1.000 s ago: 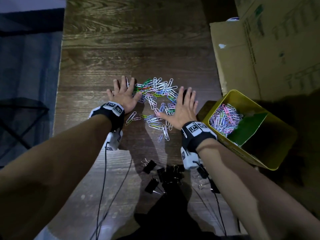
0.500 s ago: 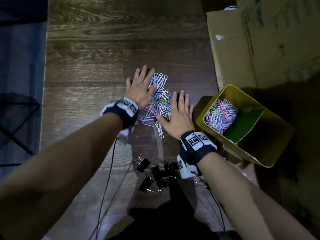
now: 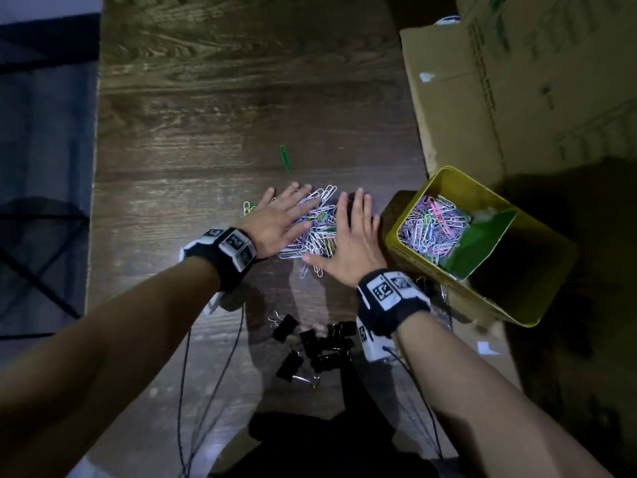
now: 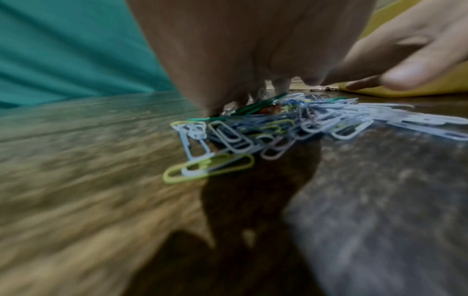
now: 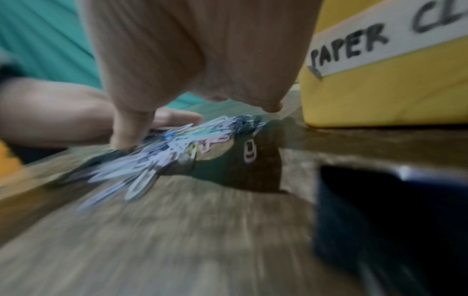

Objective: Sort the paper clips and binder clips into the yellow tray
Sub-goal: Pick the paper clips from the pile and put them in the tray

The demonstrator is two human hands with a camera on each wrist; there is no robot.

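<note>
Head view looks steeply down; wrist views skim table, close; all share paper clips (image 3: 315,232).

The left hand (image 3: 279,220) lies flat over the pile of paper clips (image 3: 319,232), hiding the clips beneath its fingers, and the right hand (image 3: 350,248) covers the pile's right edge. In the right wrist view the clips smear into streaks, and the label (image 5: 375,44) on the yellow tray (image 5: 380,96) beside the right hand runs off the frame after "PAPER CL". Below the right wrist, the binder clips (image 3: 317,346) sit in shadow, too dark to count.
</note>
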